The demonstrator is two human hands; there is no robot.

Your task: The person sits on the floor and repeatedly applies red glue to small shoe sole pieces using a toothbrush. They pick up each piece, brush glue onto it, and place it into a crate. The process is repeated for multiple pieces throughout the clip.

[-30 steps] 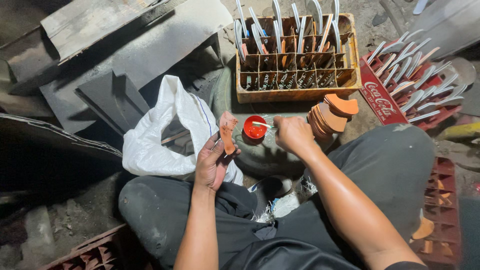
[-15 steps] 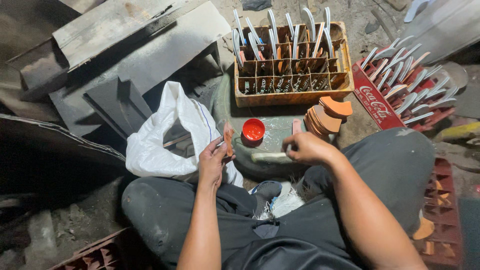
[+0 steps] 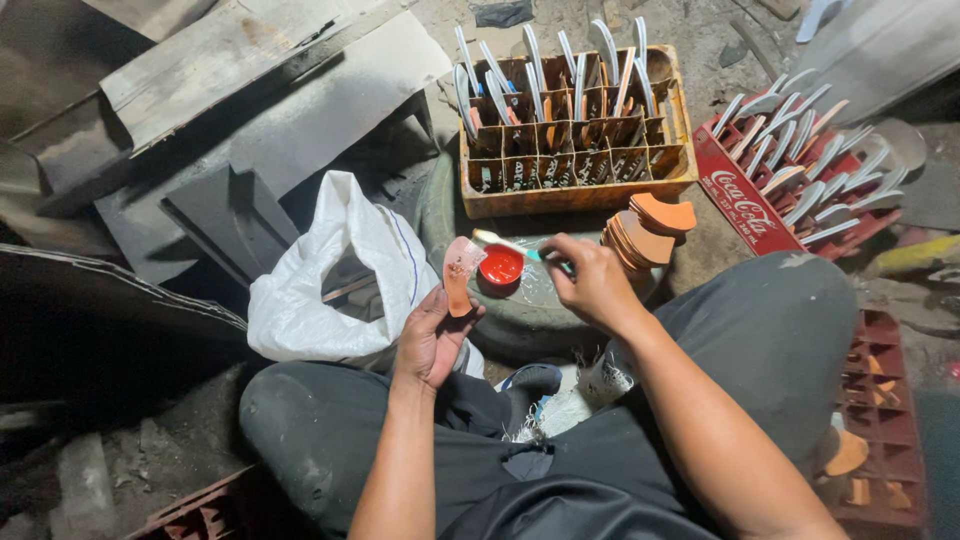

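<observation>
Hands of a seated person work over an old tyre point(image 3: 520, 325) used as a low bench, seen from above between dark-trousered knees. The left hand point(image 3: 432, 335) is closed around the lower end of a small curved leather-coloured piece point(image 3: 460, 272), shaped like a shoe insole part, pinched between thumb and fingers so that most of it stands up past the fingertips. The right hand point(image 3: 590, 280) is closed on the handle of a brush point(image 3: 500, 242), whose pale tip points left, toward the held piece.

Just between the two hands, and touching neither, sits a small red pot point(image 3: 500, 267) of what looks like glue; the brush tip lies just above it and close beside the piece's upper end. The piece's face shows a paler, patchy sheen, so it may already be partly coated, though this is hard to tell.

Beyond the right hand, near its knuckles, lies a stack of similar orange-brown pieces point(image 3: 645, 232), apparently waiting. Farther off, past the pot, a yellow divided crate point(image 3: 575, 185) holds many pieces stood on end in its compartments, and a red crate point(image 3: 745, 200) to the right holds more. Judging by this, much is done and the stack is left. A white plastic sack point(image 3: 320, 275) slumps beside the left hand, on its outer side.
</observation>
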